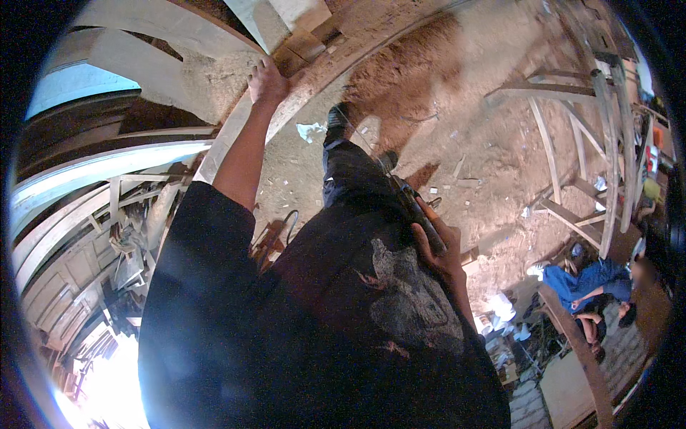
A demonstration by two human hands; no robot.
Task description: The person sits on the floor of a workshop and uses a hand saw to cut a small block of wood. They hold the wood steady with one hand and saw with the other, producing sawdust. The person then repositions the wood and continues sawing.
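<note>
Head view shows us both of our hands. Our right hand [444, 250] is wrapped around a dark tool [429, 232], a long, slim piece whose body lies inside the grasp, between the thumb side and the fingers [431, 211]. We see those fingers curled in, leaving little gap around the handle, so the tool sits directly against them. From there it slants up and to the left, in front of our dark shirt [307, 329], and a thin, straight part seems to run on beyond the body toward our shoe [336, 116]; we cannot tell exactly what kind of tool it is.

Our left hand [269, 84] is well apart from the tool, at the end of an outstretched arm. It rests on the near edge of a wooden desk [350, 58], its fingers slightly bent and a little spread, pointing away from us. We cannot tell whether they grip the wood or merely press on it. Just beyond these fingers lie loose boards [168, 32], and farther left we see a pale blue panel [89, 80].

Below us spreads a brown earth floor [493, 179] dotted with small scraps, with a crumpled white piece [311, 131] near the shoe. To the right stands a wooden frame [554, 91], and lower down a person in blue [593, 277] is beside a curved plank [582, 350].
</note>
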